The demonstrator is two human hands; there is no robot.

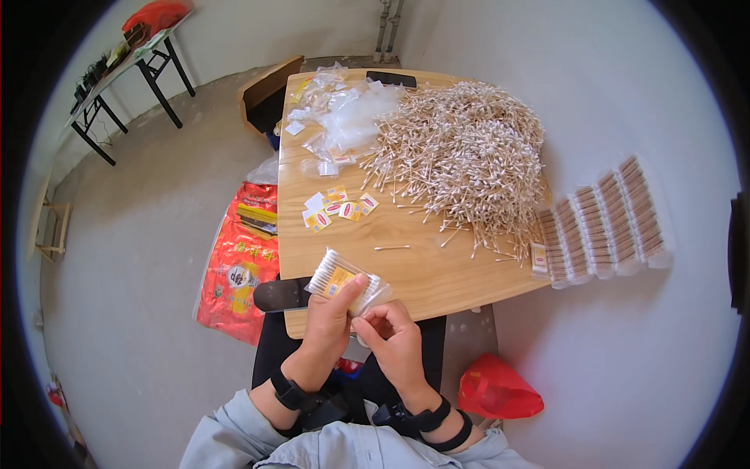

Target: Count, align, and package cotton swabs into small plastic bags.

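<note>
Above the table's near edge, my left hand (pixel 324 332) grips a clear plastic packet of cotton swabs (pixel 326 266), its thumb lying across the front. A yellow and white card shows inside the packet. My right hand (pixel 397 344) is closed, thumb and fingertips pinched at the packet's near right end; the exact fold they hold is too small to make out. A single cotton swab (pixel 392 248) lies on the wood just beyond. Farther off sits a large heap of loose cotton swabs (pixel 469 148). Several small yellow and white cards (pixel 349 211) are scattered left of it.
Clear plastic bags (pixel 351 117) and a black phone (pixel 391 79) lie at the far side of the wooden table (pixel 461 285). Filled swab packets (pixel 605 223) stand in a row at the right. A red sack (pixel 238 273) is left of the table; a red bag (pixel 500 387) sits lower right.
</note>
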